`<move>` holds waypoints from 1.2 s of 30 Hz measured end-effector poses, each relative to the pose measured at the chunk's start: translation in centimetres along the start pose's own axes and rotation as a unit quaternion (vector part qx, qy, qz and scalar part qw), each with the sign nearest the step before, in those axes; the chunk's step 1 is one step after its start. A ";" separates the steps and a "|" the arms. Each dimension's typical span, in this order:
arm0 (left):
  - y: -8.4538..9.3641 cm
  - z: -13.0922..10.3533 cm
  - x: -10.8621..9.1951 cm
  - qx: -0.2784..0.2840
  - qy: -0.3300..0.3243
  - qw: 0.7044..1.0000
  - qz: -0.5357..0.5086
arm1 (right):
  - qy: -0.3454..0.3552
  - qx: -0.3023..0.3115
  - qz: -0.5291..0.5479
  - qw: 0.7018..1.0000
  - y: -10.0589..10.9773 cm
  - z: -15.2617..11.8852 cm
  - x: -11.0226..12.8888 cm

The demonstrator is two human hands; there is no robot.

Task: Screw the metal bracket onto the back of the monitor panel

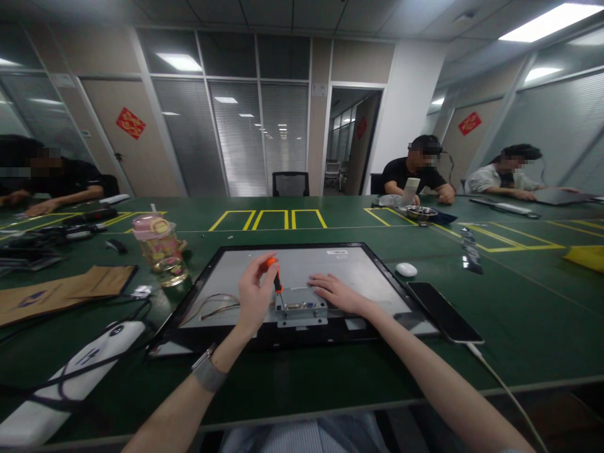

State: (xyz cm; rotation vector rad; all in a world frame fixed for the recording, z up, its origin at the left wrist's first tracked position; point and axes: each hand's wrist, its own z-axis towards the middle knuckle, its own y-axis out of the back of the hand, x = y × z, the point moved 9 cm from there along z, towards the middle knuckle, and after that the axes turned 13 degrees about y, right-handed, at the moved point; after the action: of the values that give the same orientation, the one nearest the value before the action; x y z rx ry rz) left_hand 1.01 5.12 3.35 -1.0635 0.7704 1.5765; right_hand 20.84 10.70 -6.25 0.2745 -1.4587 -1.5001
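Note:
A flat display panel (236, 264) with a black frame lies back side up on the green table. Near its front edge sits a metal bracket box (302, 311) with connector ports. My left hand (256, 289) holds an orange and black screwdriver (277, 280) upright, its tip down at the left part of the box. My right hand (336, 292) lies flat with fingers spread on the panel, just behind and right of the box. Thin cables (214, 302) run over the panel left of my left hand.
Left of the panel stand a pink-lidded cup (160, 251), a paper bag (70, 289) and a white power strip (80, 371) with black cables. On the right are a phone (443, 308) with a cable and a white case (406, 270). Several people sit across the table.

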 end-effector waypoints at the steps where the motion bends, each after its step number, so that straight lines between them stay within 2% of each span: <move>1: 0.0 0.0 -0.2 -0.003 -0.016 1.000 0.014 | 0.000 0.000 -0.001 1.000 0.0 0.0 0.0; 4: 0.1 -0.1 -0.5 -0.002 -0.042 0.999 0.031 | 0.000 0.001 -0.002 1.000 0.0 0.0 0.0; 8: -0.4 -0.1 -0.3 0.027 -0.007 1.000 -0.015 | 0.000 0.000 -0.001 1.000 0.0 0.0 0.0; 14: -0.6 -0.1 -0.1 0.031 0.010 0.999 -0.022 | 0.002 0.000 -0.005 1.000 -0.1 0.1 -0.2; 21: 0.0 -0.2 -0.8 -0.006 -0.057 0.998 0.036 | 0.003 0.000 0.002 1.000 -0.1 0.0 -0.3; 27: -0.5 -0.2 -0.2 0.033 -0.001 0.997 -0.070 | 0.000 0.004 0.001 1.000 -0.2 0.0 -0.2; 31: 0.0 -0.2 -0.2 0.003 0.002 0.999 -0.050 | 0.001 0.004 0.001 1.000 -0.2 0.0 -0.3; 36: 0.6 -0.4 -1.5 -0.047 -0.073 0.996 0.037 | -0.002 0.006 0.003 1.000 -0.1 0.0 -0.1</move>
State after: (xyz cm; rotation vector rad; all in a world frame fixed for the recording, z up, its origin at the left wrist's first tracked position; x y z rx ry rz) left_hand 0.63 4.02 4.53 -0.9837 0.6478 1.7477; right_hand 20.85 10.72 -6.36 0.2753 -1.4710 -1.4876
